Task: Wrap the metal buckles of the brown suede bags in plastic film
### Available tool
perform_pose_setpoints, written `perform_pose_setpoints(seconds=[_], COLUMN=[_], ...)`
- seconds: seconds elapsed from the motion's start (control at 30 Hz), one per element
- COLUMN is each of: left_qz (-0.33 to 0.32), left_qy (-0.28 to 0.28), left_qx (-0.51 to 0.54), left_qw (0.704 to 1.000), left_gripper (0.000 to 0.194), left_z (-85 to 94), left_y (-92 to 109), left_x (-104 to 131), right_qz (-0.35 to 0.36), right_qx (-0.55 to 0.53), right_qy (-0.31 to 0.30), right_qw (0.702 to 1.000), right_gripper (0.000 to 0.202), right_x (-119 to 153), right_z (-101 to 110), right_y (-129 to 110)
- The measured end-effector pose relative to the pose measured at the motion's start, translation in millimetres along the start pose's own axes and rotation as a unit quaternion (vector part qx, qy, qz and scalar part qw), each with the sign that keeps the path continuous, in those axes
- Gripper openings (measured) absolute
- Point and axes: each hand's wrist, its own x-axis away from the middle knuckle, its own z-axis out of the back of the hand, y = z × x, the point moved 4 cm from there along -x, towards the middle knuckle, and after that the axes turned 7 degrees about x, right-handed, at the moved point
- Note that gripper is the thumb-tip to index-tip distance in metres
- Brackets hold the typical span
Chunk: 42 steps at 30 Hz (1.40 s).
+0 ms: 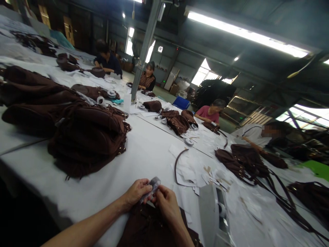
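Observation:
Close to the table's near edge, my left hand [138,192] has its fingers closed around a small piece wrapped in greyish, see-through plastic [155,183]. My right hand [166,202] pinches the lower right side of that same wrapped piece. What lies inside the wrapping cannot be made out. Directly below both hands is a dark brown bag [144,228] with small metal fittings, partly covered by my right forearm. A grey box-shaped device [209,209] with a dark slot stands to the right of my right hand.
Brown bags [89,137] are heaped on the white-covered table at left. A curved brown strap [176,166] and paper scraps [189,173] lie ahead. More bags with long straps [250,163] are at right. A metal post [145,48] rises beyond. Several people sit around the table.

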Motion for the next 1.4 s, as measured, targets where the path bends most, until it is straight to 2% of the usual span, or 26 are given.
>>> perform_pose_setpoints(seconds=[0.07, 0.13, 0.3, 0.43, 0.53, 0.6, 0.7, 0.83, 0.97, 1.2, 1.4], left_qz=[-0.003, -0.003, -0.007, -0.014, -0.018, -0.021, -0.024, -0.021, -0.018, -0.018, -0.024], left_qy=[-0.003, -0.010, -0.023, -0.027, -0.027, -0.025, -0.023, -0.028, -0.031, -0.038, -0.029], left_qx=[-0.003, -0.007, -0.019, -0.026, -0.029, -0.028, -0.027, -0.031, -0.038, -0.043, -0.051], left_qw=[1.000, 1.000, 1.000, 0.999, 0.999, 0.999, 0.999, 0.999, 0.999, 0.998, 0.998], left_gripper=[0.037, 0.037, 0.035, 0.036, 0.036, 0.037, 0.037, 0.037, 0.038, 0.038, 0.038], left_z=[-1.2, -2.3, -2.2, -2.2, -2.8, -2.8, -3.1, -4.7, -4.9, -5.5, -3.1], left_y=[1, 0, -3, -3, -1, 0, 1, 0, 0, 3, 3], left_x=[0, 0, 0, 1, 1, 1, 0, 0, 1, 1, 2], right_qz=[-0.004, -0.015, -0.025, -0.001, 0.007, -0.001, -0.030, -0.062, -0.069, -0.055, -0.036], right_qx=[-0.011, -0.008, 0.041, 0.077, 0.063, 0.028, -0.042, -0.109, -0.153, -0.209, -0.176], right_qy=[-0.022, -0.016, 0.054, 0.125, 0.149, 0.130, 0.069, 0.030, 0.053, 0.119, 0.095], right_qw=[1.000, 1.000, 0.997, 0.989, 0.987, 0.991, 0.996, 0.992, 0.984, 0.969, 0.979], right_gripper=[0.032, 0.034, 0.028, 0.021, 0.019, 0.023, 0.035, 0.032, 0.033, 0.051, 0.043], right_x=[4, 7, 10, 9, 8, 6, 4, 4, 0, -7, -3], right_z=[2, 7, 13, 9, 4, 1, -2, 1, -4, -15, -8], right_y=[4, 9, 10, -1, -4, -1, 9, 19, 26, 40, 31])
